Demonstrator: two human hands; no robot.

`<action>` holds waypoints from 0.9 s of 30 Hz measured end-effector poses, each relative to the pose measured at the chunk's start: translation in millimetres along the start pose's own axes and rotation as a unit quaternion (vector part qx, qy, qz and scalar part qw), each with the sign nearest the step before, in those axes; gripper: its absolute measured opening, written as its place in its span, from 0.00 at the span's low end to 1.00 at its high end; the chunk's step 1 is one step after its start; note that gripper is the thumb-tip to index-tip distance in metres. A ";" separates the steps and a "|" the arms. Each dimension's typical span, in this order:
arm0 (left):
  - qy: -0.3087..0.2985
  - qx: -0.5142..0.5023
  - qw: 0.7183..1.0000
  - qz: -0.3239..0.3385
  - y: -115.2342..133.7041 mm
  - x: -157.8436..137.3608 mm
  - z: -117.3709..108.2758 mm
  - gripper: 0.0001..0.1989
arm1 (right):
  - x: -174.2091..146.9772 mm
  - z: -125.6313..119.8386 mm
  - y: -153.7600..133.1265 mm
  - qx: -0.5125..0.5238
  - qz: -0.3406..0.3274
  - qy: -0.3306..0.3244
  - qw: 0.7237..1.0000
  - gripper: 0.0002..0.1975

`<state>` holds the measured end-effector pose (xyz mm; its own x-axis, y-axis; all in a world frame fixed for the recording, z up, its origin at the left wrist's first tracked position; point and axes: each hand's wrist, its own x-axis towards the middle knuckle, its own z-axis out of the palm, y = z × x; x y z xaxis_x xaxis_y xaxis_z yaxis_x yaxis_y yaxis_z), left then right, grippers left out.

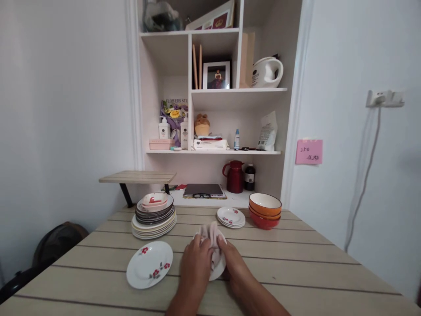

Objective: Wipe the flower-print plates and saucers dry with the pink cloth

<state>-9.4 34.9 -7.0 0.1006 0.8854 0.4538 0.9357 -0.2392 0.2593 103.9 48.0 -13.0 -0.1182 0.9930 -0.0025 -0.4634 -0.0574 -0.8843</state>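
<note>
Near the front middle of the table, my right hand (232,259) grips the right rim of a small white plate (217,271), thumb on top. My left hand (196,259) is closed on a pale pinkish cloth (210,235) bunched against the plate's face. The hands and the cloth cover much of that plate. To the left lies a white plate with red flowers (144,265), apart from my hands. Beyond my hands sits a short stack of small flowered plates (231,216).
A tall stack of plates (154,226) topped by small pink dishes (154,200) stands at the back left. Orange and red bowls (265,210) are nested at the back right. A raised wooden shelf (138,177), closed laptop (204,190) and red jug (234,177) are behind.
</note>
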 end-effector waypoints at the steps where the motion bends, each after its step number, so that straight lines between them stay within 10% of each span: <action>1: 0.006 0.015 0.999 -0.029 -3.3 1.6 -0.6 0.13 | 0.0 1.1 -0.1 0.009 -0.003 -0.002 1.000 0.27; 9: -0.007 0.066 0.992 -0.104 -10.8 4.4 -2.0 0.14 | 7.7 -4.8 -0.1 0.082 -0.001 0.074 0.994 0.25; 21: -0.026 -0.004 0.998 0.052 6.6 -3.6 1.8 0.15 | 8.5 -10.5 2.9 0.026 -0.012 0.019 0.999 0.27; 27: -0.015 0.043 0.996 -0.076 -12.5 5.1 -5.7 0.13 | -0.6 2.6 0.4 0.024 -0.025 -0.002 0.999 0.26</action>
<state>-22.4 40.1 -3.1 -0.0352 0.9203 0.3897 0.9665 -0.0679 0.2476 101.5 47.1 -12.2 -0.0982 0.9943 0.0427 -0.5104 -0.0135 -0.8598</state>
